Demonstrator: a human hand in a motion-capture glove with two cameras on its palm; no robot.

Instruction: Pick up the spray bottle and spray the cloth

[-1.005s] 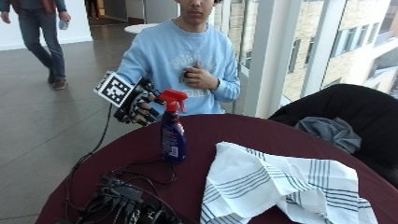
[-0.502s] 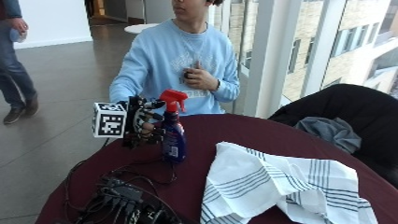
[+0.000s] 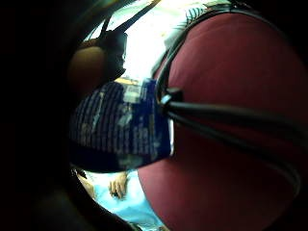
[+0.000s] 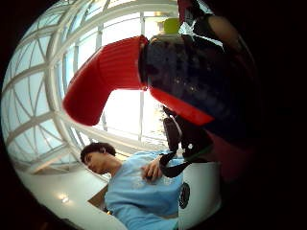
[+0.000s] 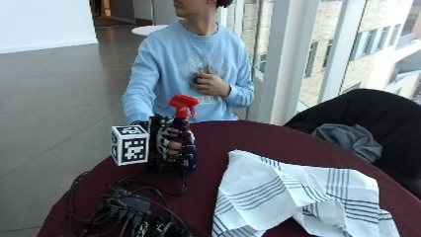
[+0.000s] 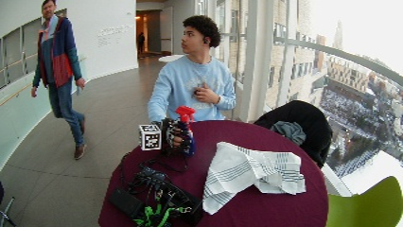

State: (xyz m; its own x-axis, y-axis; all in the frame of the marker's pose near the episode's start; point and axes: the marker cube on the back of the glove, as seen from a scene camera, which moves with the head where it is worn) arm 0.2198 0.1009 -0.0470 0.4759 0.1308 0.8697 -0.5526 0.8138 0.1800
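A blue spray bottle with a red trigger head stands upright on the dark red round table. My gloved right hand grips its body, fingers curled round it. The bottle's blue label fills the little finger side palm view, and its red head looms in the thumb side palm view. A white cloth with dark stripes lies crumpled on the table to the right of the bottle, apart from it. In the wide outside view the bottle, hand and cloth show the same layout.
A tangle of black cables and a box lies at the table's front left. A black chair with a grey garment stands behind the table on the right. The person's bare left hand rests on their chest.
My hand came down from beside the bottle's head and closed round the bottle's body. The bottle still stands on the table.
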